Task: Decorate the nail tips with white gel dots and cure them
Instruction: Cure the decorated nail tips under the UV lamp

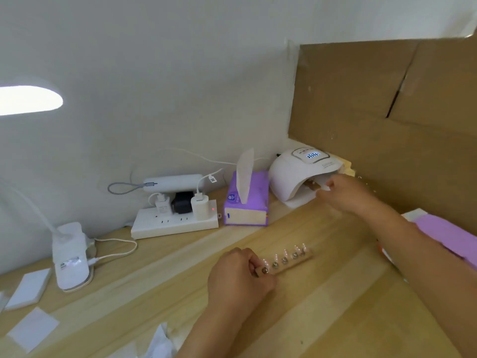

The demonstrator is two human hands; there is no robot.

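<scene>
Wooden strip (311,186) sits half-hidden inside lamp (291,171), right hand (348,193) blurred.

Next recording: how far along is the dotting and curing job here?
Likely done: the nail tips on the wooden holder show pale specks, though blur hides detail. In hand: the left hand grips that holder's end, while the right hand is at the mouth of the curing lamp, display lit, where a brown piece shows. Left: this holder lies outside the lamp, so its curing probably remains.
</scene>
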